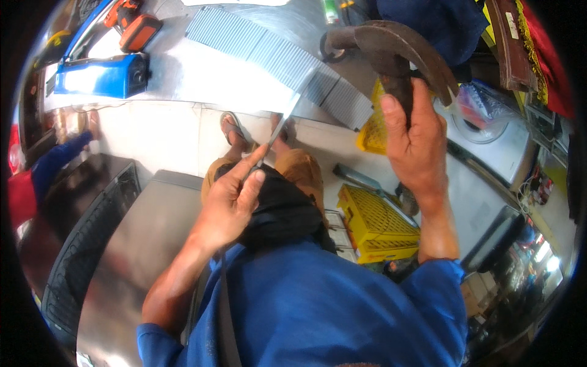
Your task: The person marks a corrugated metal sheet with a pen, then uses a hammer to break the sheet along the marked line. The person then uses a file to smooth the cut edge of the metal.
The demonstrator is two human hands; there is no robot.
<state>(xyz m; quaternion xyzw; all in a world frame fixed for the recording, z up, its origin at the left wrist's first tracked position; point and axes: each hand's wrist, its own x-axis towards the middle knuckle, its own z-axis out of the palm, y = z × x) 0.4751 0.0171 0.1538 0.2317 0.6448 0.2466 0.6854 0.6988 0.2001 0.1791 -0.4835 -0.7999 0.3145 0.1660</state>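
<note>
My right hand (419,144) is raised and wrapped round the dark handle of a claw hammer (391,46), whose rusty brown head curves above the fist. Lower and to the left, my left hand (229,202) pinches a thin, straight metal bar (278,131) between thumb and fingers. The bar slants up and away, its far end near the edge of a ribbed grey metal panel (257,49). This panel lies across a shiny metal worktable (171,76). Glare hides the shape of the bar's tip, and I cannot tell whether it touches the panel.
An orange and black power tool (137,30) and a blue boxy device (101,76) rest on the worktable's left part. A yellow plastic crate (382,223) stands on the floor to the right. Left of me is a brown metal surface (140,244). Another person's blue sleeve (61,159) shows far left.
</note>
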